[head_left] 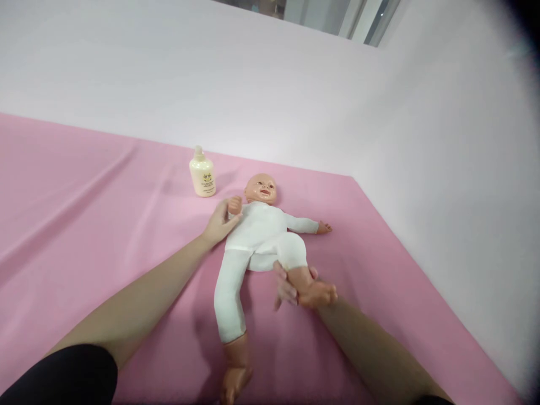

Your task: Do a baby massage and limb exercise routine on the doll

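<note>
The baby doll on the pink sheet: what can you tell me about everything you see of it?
The doll lies on its back on the pink sheet, bald head toward the wall, face up. It looks like tan plastic and wears a white one-piece suit, leaving its hands and feet bare. One arm stretches out sideways. The person's left hand touches its other arm near the raised fist; the right hand holds one bent lower leg. The other leg lies straight. A cream bottle stands near its head, apart.
</note>
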A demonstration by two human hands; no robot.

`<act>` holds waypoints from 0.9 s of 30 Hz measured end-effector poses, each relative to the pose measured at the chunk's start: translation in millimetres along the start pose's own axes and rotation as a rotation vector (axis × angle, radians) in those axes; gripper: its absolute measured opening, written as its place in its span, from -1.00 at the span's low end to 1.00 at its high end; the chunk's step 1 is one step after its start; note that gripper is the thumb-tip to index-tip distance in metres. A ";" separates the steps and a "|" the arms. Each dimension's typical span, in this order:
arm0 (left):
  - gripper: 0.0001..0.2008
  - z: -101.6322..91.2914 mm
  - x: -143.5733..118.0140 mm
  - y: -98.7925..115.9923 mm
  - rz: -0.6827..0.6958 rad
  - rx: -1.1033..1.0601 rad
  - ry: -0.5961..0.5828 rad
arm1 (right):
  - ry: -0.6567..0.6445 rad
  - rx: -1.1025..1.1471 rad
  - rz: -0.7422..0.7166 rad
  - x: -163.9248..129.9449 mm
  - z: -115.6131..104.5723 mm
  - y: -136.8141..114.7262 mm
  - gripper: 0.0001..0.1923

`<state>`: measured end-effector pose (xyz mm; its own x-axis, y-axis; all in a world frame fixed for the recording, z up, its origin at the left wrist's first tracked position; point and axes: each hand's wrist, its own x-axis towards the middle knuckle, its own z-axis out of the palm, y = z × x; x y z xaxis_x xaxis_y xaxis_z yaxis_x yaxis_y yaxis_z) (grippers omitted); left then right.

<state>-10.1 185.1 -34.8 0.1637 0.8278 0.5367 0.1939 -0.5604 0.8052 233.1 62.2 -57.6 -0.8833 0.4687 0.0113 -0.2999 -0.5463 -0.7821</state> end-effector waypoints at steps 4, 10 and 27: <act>-0.60 0.3 -0.5 12.5 0.109 0.207 -0.290 | 0.350 0.194 -0.216 5.8 3.5 -13.6 -0.46; -0.60 -1.7 1.1 16.0 0.140 0.220 -0.303 | 0.395 0.233 -0.155 14.5 7.8 -22.8 -0.52; -0.65 -7.1 12.2 -35.7 -0.374 -0.327 0.443 | -0.734 0.210 0.308 13.1 -4.9 1.5 -0.24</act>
<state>-21.9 215.4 -55.2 -0.2843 0.9370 0.2031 -0.1544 -0.2539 0.9548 222.8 70.9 -61.7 -0.9259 -0.2565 0.2772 -0.0029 -0.7291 -0.6845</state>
